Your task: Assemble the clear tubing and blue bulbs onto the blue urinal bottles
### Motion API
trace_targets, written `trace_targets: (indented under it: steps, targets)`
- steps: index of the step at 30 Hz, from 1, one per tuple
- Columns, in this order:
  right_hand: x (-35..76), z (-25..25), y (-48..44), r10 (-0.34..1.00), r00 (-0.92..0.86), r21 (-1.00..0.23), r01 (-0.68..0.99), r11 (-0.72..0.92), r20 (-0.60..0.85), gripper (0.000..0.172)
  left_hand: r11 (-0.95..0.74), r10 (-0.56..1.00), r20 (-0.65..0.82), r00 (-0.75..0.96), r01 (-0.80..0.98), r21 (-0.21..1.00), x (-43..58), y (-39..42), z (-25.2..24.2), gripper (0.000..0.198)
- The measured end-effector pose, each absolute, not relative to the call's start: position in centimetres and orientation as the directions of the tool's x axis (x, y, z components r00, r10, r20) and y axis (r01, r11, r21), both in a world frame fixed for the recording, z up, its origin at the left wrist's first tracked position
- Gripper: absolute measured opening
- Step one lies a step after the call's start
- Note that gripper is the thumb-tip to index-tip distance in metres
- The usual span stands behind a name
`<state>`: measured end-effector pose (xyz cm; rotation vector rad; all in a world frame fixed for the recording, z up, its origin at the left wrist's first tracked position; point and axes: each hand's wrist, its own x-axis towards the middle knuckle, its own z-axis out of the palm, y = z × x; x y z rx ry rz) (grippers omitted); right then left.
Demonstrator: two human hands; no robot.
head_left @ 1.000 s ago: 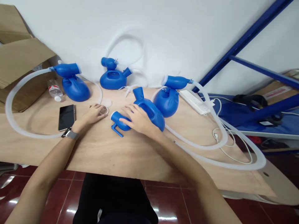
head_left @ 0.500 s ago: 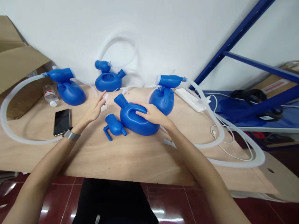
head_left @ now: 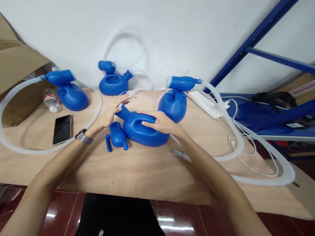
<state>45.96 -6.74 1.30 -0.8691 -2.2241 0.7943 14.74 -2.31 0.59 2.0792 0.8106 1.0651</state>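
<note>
A blue plastic jug (head_left: pixel 145 135) lies on the wooden table, its neck pointing up and left. My right hand (head_left: pixel 162 123) grips its handle, fingers across the top and thumb at the handle opening. At the mouth of the neck is my left hand (head_left: pixel 113 113), holding a small white ring or cap (head_left: pixel 120 105) against the rim with thumb and fingers. Just below that hand, a smaller blue spouted part (head_left: pixel 118 135) with a side lever rests against the jug.
Three blue jugs with hoses stand behind: left (head_left: pixel 73 97), middle (head_left: pixel 113 84), right (head_left: pixel 173 105). A phone (head_left: pixel 62 129), a plastic bottle (head_left: pixel 51 100), a cardboard box (head_left: pixel 22 95), a power strip (head_left: pixel 204 104) and a blue shelf frame (head_left: pixel 246 50) surround them.
My left hand has moved right, from beside the jug to its mouth, bringing the white piece onto the rim. My right hand stays on the handle. The view has shifted slightly.
</note>
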Motion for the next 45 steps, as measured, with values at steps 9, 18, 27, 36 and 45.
trace_targets:
  steps: [9, 18, 27, 36, 45]
  targets:
    - [46.1, 1.1, -6.6, 0.739, -0.588, -0.694, 0.380, 0.612, 0.329, 0.052, -0.675, 0.705, 0.619, 0.345, 0.062, 0.735, 16.4, -3.8, -1.6, 0.060]
    - [46.5, 1.4, -6.0, 0.714, -0.636, -0.716, 0.348, 0.605, 0.294, 0.053, -0.661, 0.672, 0.479, 0.566, 0.166, 0.732, 14.9, -4.5, -0.1, 0.067]
    - [46.1, 1.4, -5.6, 0.730, -0.628, -0.734, 0.355, 0.578, 0.271, 0.053, -0.437, 0.844, 0.299, 0.446, 0.247, 0.865, 13.7, -2.1, 0.0, 0.077]
    - [45.7, 1.5, -5.8, 0.735, -0.625, -0.767, 0.326, 0.552, 0.263, 0.056, -0.311, 0.950, 0.141, 0.278, 0.820, 0.480, 6.9, -0.4, -2.1, 0.065]
    - [45.8, 1.6, -5.9, 0.734, -0.620, -0.770, 0.315, 0.555, 0.276, 0.056, -0.311, 0.913, 0.402, 0.071, 0.760, 0.571, 7.2, -1.6, 0.7, 0.066]
